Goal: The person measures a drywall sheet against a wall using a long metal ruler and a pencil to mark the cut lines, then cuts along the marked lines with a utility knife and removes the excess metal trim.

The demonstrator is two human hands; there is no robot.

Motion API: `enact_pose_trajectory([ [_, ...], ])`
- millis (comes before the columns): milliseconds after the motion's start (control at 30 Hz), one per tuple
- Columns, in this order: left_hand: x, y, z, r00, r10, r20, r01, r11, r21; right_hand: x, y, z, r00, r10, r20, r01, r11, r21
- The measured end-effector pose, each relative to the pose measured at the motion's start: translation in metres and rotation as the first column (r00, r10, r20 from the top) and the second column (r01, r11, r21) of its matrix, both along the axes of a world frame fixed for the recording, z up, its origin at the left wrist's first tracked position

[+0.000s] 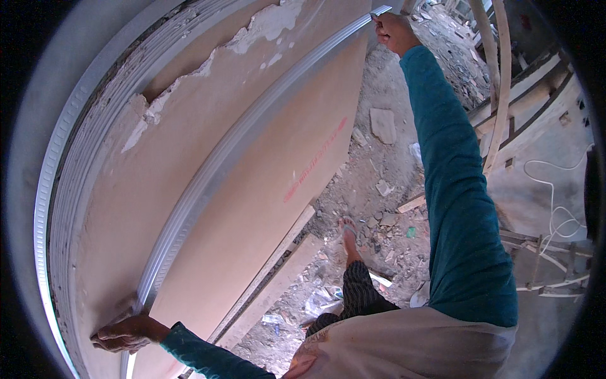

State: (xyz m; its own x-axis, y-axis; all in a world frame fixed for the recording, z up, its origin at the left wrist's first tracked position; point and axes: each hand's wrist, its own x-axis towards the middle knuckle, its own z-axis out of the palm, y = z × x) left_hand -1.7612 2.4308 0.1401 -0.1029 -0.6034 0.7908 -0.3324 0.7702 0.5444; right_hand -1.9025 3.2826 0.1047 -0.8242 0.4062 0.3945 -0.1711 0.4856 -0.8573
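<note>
A long, shiny metal profile [211, 161] with ribbed grooves runs across the view, curved by the lens, from upper right to lower left. My right hand [396, 35] is closed around its far end, arm stretched out. Lower left, my left hand [131, 333] lies across the near part of the same profile and grips it; some of its fingers are hidden. Behind the profile stand large tan gypsum boards [259, 161], the front one with faint red print. The profile lies along their face.
More boards are stacked on edge at left, the torn one showing white plaster, beside a perforated metal strip [43, 234]. Wooden planks [278, 265] lie under the boards. Rubble and litter cover the floor [372, 196]. Wooden poles [502, 82] and a white cable [552, 202] are at right.
</note>
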Motion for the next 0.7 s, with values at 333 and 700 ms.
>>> enact_pose_trajectory([
  [333,0.000,0.004,0.002,0.998,-0.052,-0.040,0.053,0.998,0.032,0.014,-0.040,0.001,0.999,-0.044,0.003,0.036,0.847,0.530],
  [700,0.001,0.011,0.006,0.990,-0.096,-0.101,0.100,0.994,0.033,0.063,-0.188,0.048,0.985,-0.083,0.153,0.147,0.865,-0.479],
])
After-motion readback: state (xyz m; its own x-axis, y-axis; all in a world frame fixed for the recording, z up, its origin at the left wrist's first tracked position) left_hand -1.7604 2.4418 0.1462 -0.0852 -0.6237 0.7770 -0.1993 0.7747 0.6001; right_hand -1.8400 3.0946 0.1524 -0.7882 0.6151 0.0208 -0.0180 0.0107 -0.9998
